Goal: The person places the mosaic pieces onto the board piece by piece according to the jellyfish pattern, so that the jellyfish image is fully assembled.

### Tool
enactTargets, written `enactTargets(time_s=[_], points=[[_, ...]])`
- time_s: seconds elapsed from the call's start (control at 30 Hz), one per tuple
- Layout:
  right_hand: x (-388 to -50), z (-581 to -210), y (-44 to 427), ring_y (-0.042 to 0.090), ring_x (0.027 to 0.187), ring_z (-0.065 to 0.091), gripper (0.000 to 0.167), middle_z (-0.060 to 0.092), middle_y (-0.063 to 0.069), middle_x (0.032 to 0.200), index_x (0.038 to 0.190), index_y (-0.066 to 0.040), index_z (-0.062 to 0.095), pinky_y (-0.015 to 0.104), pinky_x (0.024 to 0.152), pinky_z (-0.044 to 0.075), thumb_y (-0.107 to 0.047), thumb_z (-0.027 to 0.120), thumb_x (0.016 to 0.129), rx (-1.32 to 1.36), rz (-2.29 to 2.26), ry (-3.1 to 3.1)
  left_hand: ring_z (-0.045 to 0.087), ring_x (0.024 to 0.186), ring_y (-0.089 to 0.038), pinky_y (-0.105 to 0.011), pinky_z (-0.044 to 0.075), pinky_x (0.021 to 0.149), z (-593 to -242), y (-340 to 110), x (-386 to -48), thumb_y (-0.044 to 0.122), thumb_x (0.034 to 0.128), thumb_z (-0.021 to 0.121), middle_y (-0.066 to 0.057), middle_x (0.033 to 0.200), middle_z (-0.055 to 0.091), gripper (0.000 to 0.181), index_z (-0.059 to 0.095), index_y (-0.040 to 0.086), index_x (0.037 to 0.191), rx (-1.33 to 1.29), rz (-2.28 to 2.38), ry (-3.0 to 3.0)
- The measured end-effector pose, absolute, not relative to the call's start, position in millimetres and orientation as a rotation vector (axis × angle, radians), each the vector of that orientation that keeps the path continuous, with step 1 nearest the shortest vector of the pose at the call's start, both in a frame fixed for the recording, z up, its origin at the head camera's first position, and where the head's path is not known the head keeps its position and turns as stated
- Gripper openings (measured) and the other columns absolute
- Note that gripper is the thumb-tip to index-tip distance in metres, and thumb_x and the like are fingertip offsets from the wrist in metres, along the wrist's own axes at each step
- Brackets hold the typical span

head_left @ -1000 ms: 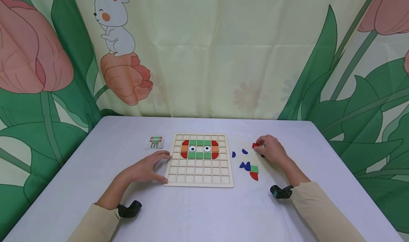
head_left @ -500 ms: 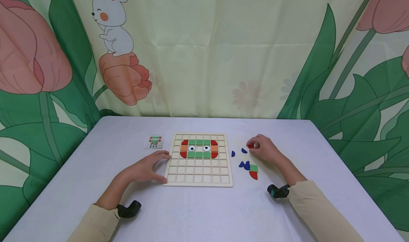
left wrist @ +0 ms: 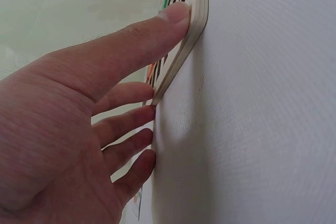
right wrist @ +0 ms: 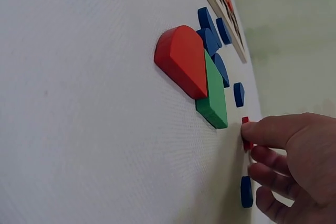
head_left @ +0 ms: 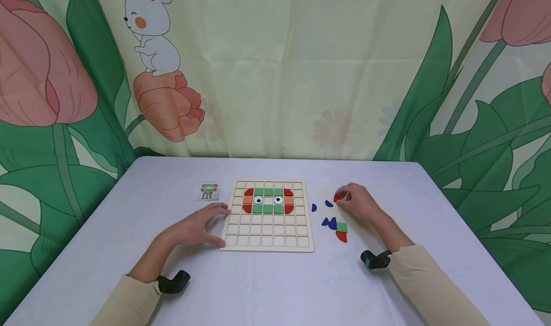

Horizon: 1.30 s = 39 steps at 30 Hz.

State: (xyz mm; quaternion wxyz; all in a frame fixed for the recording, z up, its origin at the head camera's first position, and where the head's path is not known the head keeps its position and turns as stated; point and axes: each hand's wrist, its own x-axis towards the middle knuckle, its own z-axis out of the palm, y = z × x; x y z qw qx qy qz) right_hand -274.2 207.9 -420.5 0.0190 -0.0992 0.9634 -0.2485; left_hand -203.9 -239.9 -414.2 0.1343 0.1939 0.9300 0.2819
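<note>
My left hand (head_left: 195,226) lies at the left side of the wooden grid board (head_left: 267,243). Its thumb touches the near corner and its fingertips the side edge, spread apart, as the left wrist view shows. Red, green, orange and eye tiles fill part of the board's upper rows. To the right of the board, my right hand (head_left: 357,200) pinches a small red block (right wrist: 245,136) at the tabletop, its thumb against one face. Under that hand's fingers, in the right wrist view, lies a blue block (right wrist: 247,192).
A picture card (head_left: 208,191) lies left of the board's far part. Between board and right hand are several blue half-round pieces (head_left: 329,203). A green square block (head_left: 342,227) touches a red rounded block (head_left: 341,236) nearer me. A printed curtain (head_left: 267,77) hangs behind the table.
Compared with a second ago, my right hand has shifted left, bringing the red block closer to the blue pieces. Over the last half second it has barely moved. My left hand keeps its place.
</note>
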Motion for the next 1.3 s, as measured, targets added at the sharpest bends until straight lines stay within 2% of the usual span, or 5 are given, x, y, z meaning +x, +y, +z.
enactTargets(time_s=[0.53, 0.83, 1.07, 1.3], points=[[-272.7, -420.7, 202.8, 0.021, 0.082, 0.052, 0.02, 0.062, 0.009, 0.092, 0.104, -0.006, 0.072, 0.027, 0.07, 0.049, -0.014, 0.072, 0.085, -0.343, -0.79, 2.998, 0.03, 0.143, -0.035, -0.057, 0.028, 0.114, -411.6, -237.7, -202.9, 0.04, 0.0685, 0.086, -0.01, 0.15, 0.04, 0.084, 0.049, 0.01, 0.138, 0.553, 0.816, 2.69], [-269.0, -419.0, 198.1, 0.021, 0.083, 0.053, 0.02, 0.062, 0.008, 0.091, 0.102, -0.006, 0.072, 0.025, 0.069, 0.05, -0.017, 0.073, 0.085, -0.274, -0.821, 2.982, 0.031, 0.142, -0.035, -0.057, 0.029, 0.114, -412.3, -237.7, -202.4, 0.039, 0.0688, 0.086, -0.011, 0.15, 0.04, 0.083, 0.049, 0.01, 0.138, 0.551, 0.812, 2.694], [-259.8, -413.2, 176.7, 0.02, 0.084, 0.053, 0.023, 0.061, 0.007, 0.093, 0.105, -0.007, 0.071, 0.023, 0.067, 0.051, -0.018, 0.073, 0.085, -0.247, -0.883, 2.948, 0.032, 0.142, -0.035, -0.057, 0.03, 0.113, -413.9, -239.6, -202.5, 0.04, 0.0687, 0.086, -0.011, 0.149, 0.041, 0.083, 0.05, 0.01, 0.138, 0.57, 0.816, 2.701], [-249.4, -409.6, 150.4, 0.017, 0.076, 0.051, 0.024, 0.06, 0.004, 0.089, 0.104, -0.007, 0.071, 0.023, 0.059, 0.048, -0.019, 0.074, 0.084, -0.403, -0.896, 2.933, 0.032, 0.142, -0.034, -0.056, 0.03, 0.113, -414.6, -239.8, -203.3, 0.04, 0.0687, 0.086, -0.01, 0.149, 0.041, 0.084, 0.049, 0.01, 0.138, 0.574, 0.808, 2.705]])
